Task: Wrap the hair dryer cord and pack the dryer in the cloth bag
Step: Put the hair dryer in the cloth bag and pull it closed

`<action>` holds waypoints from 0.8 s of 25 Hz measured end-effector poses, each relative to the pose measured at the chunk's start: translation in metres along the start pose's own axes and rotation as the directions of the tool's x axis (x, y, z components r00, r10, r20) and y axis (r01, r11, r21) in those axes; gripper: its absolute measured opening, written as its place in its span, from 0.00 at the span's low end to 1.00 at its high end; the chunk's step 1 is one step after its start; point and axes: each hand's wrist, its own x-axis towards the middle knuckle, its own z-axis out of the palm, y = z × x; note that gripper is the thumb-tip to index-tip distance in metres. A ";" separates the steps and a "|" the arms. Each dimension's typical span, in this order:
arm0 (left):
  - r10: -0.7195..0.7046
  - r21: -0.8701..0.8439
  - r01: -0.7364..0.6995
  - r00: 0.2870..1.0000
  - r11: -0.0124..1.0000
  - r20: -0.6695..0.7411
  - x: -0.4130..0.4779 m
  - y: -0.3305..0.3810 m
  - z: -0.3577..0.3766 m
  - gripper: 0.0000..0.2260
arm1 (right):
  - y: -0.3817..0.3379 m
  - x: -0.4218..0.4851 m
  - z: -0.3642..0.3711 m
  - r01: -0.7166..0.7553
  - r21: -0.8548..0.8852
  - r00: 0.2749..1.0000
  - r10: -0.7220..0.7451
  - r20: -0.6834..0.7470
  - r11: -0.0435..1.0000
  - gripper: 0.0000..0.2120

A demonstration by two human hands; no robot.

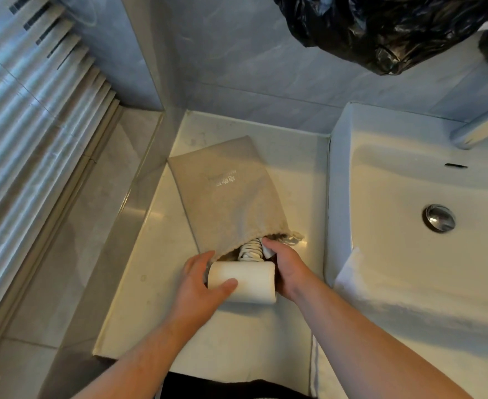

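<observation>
Cloth bag [225, 194] flat on table [300, 180], mouth toward the person. Hair dryer [245, 279] barrel outside the mouth, cord [251, 249] already coiled, entering. Left hand [199, 283] grasps barrel; right hand [287, 269] grasps its other end. Insertion step; next: push deeper, holding mouth open

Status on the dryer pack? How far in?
Done: cord is coiled around the handle, and that end is already inside the cloth bag mouth. In hand: left hand and right hand grip the hair dryer barrel, which is outside the bag. Left: push the barrel in; the bag mouth is open.
</observation>
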 end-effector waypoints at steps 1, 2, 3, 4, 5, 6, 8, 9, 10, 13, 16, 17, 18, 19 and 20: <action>-0.080 -0.061 0.081 0.997 0.995 0.022 -0.007 0.001 0.004 0.34 | 0.000 0.000 0.000 0.002 -0.016 1.000 -0.002 -0.007 1.000 0.15; -0.132 -0.123 0.137 0.990 0.983 0.047 -0.010 0.000 0.007 0.37 | -0.001 0.001 0.000 0.003 -0.030 1.000 -0.004 -0.009 1.000 0.15; -0.163 -0.178 0.174 0.984 0.969 0.074 -0.010 0.001 0.007 0.38 | -0.001 0.000 0.000 0.017 -0.047 1.000 -0.018 -0.018 0.999 0.15; -0.172 -0.214 0.190 0.980 0.958 0.100 -0.007 0.003 0.006 0.37 | -0.001 0.001 0.000 0.048 -0.072 0.998 -0.050 -0.029 0.996 0.15; -0.171 -0.231 0.195 0.978 0.953 0.120 -0.004 0.004 0.004 0.35 | -0.001 0.002 0.000 0.098 -0.109 0.993 -0.104 -0.049 0.989 0.14; -0.166 -0.233 0.191 0.978 0.953 0.125 -0.001 0.005 0.002 0.33 | -0.001 0.003 0.000 0.157 -0.162 0.982 -0.171 -0.077 0.974 0.12; -0.149 -0.203 0.167 0.984 0.965 0.099 0.002 0.005 0.000 0.28 | -0.001 0.003 0.001 0.242 -0.314 0.944 -0.297 -0.141 0.918 0.07; -0.139 -0.181 0.152 0.987 0.972 0.082 0.003 0.004 0.000 0.26 | -0.001 0.002 0.001 0.261 -0.400 0.928 -0.343 -0.148 0.879 0.08; -0.133 -0.170 0.143 0.989 0.975 0.071 0.003 0.003 0.001 0.25 | -0.003 0.000 0.002 0.270 -0.494 0.916 -0.378 -0.131 0.826 0.11; -0.127 -0.195 0.136 0.990 0.971 0.059 0.003 0.001 0.003 0.26 | -0.013 -0.014 -0.001 0.230 -0.795 0.874 -0.478 -0.086 0.562 0.17; -0.115 -0.225 0.124 0.992 0.966 0.054 -0.005 0.001 0.009 0.36 | -0.022 -0.014 -0.015 0.201 -0.876 0.695 -0.695 -0.187 0.438 0.11; -0.104 -0.215 0.114 0.993 0.970 0.056 -0.006 0.000 0.013 0.41 | -0.025 -0.010 -0.021 0.216 -0.885 0.689 -0.706 -0.162 0.414 0.16; -0.093 -0.184 0.101 0.994 0.978 0.050 -0.007 -0.002 0.016 0.46 | -0.026 -0.005 -0.023 0.238 -0.896 0.721 -0.686 -0.095 0.374 0.22; -0.083 -0.154 0.089 0.996 0.984 0.042 -0.006 -0.003 0.018 0.50 | -0.025 0.002 -0.026 0.264 -0.901 0.766 -0.642 -0.021 0.345 0.26; -0.077 -0.141 0.081 0.996 0.987 0.039 -0.004 -0.004 0.020 0.50 | -0.024 0.008 -0.028 0.291 -0.900 0.797 -0.603 0.039 0.325 0.25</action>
